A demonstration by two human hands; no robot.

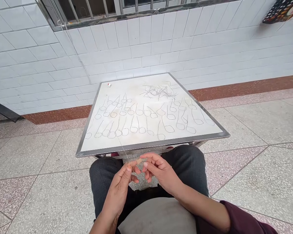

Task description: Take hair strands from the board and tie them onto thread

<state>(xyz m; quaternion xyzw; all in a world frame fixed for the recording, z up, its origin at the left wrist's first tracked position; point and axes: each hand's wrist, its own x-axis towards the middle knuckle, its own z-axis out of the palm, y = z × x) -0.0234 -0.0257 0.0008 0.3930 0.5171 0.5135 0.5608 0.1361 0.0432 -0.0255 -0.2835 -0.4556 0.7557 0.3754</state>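
- A white, metal-edged table [132,84] bore rows of looped dark wires [147,123].
- The right hand [161,170] curled beside the left hand [122,180]; its grip couldn't be told.
- The left hand pinched a thin, pale wire [122,148] slanting up before the table's near edge.
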